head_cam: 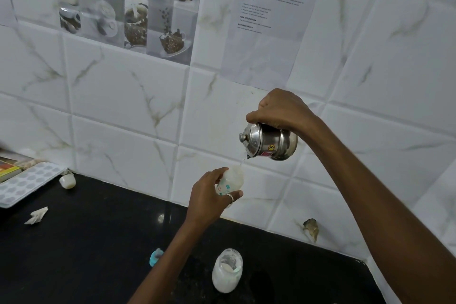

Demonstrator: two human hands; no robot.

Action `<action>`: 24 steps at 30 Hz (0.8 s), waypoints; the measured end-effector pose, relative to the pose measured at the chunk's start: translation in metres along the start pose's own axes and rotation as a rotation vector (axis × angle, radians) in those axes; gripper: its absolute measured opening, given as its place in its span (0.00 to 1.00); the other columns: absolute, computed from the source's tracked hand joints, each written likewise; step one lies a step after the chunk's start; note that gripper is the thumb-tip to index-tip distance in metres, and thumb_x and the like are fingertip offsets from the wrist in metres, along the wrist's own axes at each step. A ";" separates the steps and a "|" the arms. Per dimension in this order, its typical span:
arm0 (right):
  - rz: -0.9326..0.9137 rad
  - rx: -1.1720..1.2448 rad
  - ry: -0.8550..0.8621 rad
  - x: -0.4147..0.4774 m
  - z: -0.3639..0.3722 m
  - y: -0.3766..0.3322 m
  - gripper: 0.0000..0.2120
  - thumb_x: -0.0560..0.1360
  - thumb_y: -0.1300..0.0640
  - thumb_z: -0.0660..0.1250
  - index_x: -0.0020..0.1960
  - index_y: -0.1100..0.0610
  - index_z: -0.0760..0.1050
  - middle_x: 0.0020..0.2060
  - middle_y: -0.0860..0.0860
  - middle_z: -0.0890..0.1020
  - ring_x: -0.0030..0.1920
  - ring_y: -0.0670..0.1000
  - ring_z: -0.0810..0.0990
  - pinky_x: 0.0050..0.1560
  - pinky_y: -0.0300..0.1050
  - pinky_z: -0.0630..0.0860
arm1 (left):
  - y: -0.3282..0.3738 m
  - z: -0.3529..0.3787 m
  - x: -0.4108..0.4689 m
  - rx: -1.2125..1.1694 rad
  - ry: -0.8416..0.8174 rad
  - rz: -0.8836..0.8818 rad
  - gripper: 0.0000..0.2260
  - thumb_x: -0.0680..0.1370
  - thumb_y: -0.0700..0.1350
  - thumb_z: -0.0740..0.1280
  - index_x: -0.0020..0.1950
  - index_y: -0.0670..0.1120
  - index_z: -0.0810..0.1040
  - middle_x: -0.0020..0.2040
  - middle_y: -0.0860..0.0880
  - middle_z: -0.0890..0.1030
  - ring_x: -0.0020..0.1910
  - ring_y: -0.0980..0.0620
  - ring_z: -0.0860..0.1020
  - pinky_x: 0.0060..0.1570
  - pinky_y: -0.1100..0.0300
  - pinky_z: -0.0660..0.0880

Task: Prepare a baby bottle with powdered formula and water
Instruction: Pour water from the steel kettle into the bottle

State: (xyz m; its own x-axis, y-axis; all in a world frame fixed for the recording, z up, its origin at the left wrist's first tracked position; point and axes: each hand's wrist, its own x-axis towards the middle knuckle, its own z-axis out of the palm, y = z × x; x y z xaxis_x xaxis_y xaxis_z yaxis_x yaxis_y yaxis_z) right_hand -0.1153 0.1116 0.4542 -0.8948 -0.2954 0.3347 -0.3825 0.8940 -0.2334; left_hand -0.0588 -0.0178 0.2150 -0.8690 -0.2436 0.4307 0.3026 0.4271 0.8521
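My left hand (pixel 209 195) grips a small clear baby bottle (pixel 233 177) with green markings, lifted above the black counter and tilted with its open mouth toward the right. My right hand (pixel 278 108) holds a small steel kettle (pixel 269 142) from above, tipped to the left. A thin stream of water (pixel 243 161) runs from the kettle's spout into the bottle's mouth. An open glass jar of white powder (pixel 227 270) stands on the counter near the front, below both hands.
The black counter (pixel 86 242) meets a white tiled wall. A blue bottle ring (pixel 156 256) lies left of the jar. A crumpled tissue (pixel 37 216), a small white cap (pixel 67 181) and a white tray (pixel 24 184) sit at the left.
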 end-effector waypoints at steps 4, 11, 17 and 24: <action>-0.006 -0.013 -0.011 -0.001 0.002 -0.001 0.21 0.63 0.50 0.71 0.27 0.54 0.59 0.24 0.47 0.61 0.31 0.51 0.62 0.34 0.46 0.60 | -0.001 0.001 0.001 0.010 -0.007 -0.003 0.30 0.70 0.53 0.79 0.70 0.49 0.75 0.59 0.56 0.77 0.56 0.57 0.75 0.47 0.75 0.70; -0.019 -0.036 -0.021 0.000 0.005 -0.003 0.21 0.64 0.50 0.72 0.27 0.54 0.60 0.23 0.47 0.61 0.31 0.51 0.63 0.33 0.45 0.61 | -0.005 0.002 0.003 0.025 -0.003 0.001 0.30 0.70 0.54 0.79 0.69 0.49 0.75 0.62 0.53 0.79 0.56 0.57 0.75 0.47 0.75 0.70; -0.030 -0.045 -0.033 0.000 0.009 -0.005 0.22 0.64 0.50 0.72 0.27 0.55 0.59 0.23 0.48 0.61 0.31 0.51 0.62 0.34 0.45 0.61 | -0.006 0.002 0.003 0.020 -0.006 -0.001 0.30 0.70 0.53 0.80 0.69 0.49 0.76 0.59 0.55 0.78 0.56 0.57 0.75 0.48 0.75 0.70; -0.034 -0.073 -0.042 0.001 0.014 -0.007 0.23 0.63 0.50 0.72 0.26 0.55 0.58 0.22 0.48 0.59 0.30 0.52 0.61 0.33 0.44 0.59 | -0.008 0.003 0.004 0.027 -0.003 -0.015 0.31 0.70 0.53 0.80 0.70 0.49 0.76 0.61 0.54 0.79 0.56 0.57 0.75 0.47 0.76 0.69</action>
State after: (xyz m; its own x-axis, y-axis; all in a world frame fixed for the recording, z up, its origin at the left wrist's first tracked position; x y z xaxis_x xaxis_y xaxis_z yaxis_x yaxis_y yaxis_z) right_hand -0.1167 0.1005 0.4432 -0.8909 -0.3388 0.3024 -0.3967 0.9048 -0.1550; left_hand -0.0655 -0.0196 0.2088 -0.8745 -0.2478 0.4169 0.2788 0.4464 0.8503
